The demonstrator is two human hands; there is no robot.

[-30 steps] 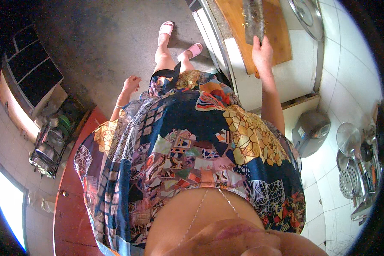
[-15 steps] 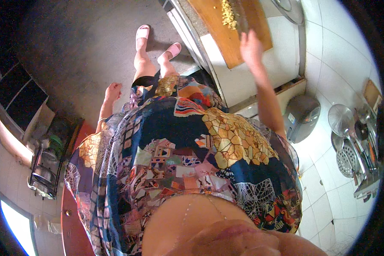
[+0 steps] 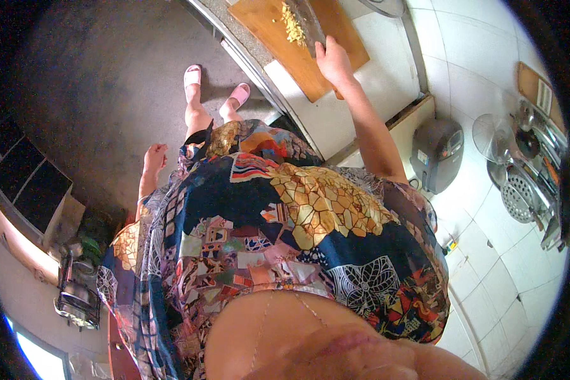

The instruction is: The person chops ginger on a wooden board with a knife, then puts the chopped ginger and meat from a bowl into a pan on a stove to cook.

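My right hand [image 3: 334, 62] is closed round the handle of a kitchen knife, its fingers near the blade end. The wide dark blade [image 3: 309, 22] lies over the wooden cutting board [image 3: 347, 39], and a bit of the brown handle shows below my palm. Left of the blade sits a narrow pile of chopped pale-yellow pieces [image 3: 292, 26]. Away from the counter, my left hand [image 3: 155, 157] hangs beside my body with its fingers curled in, and nothing shows in it.
The board rests on a light counter [image 3: 386, 63] by the tiled wall. A dark grey appliance [image 3: 438, 155] stands nearer me on the right. Skimmers and ladles [image 3: 519, 196] hang on the wall. A dish rack [image 3: 77, 297] is at the left.
My right hand has gone from fingers stretched out by the knife to a grip round its handle. My left hand still hangs at my side. The whole view has shifted a little.
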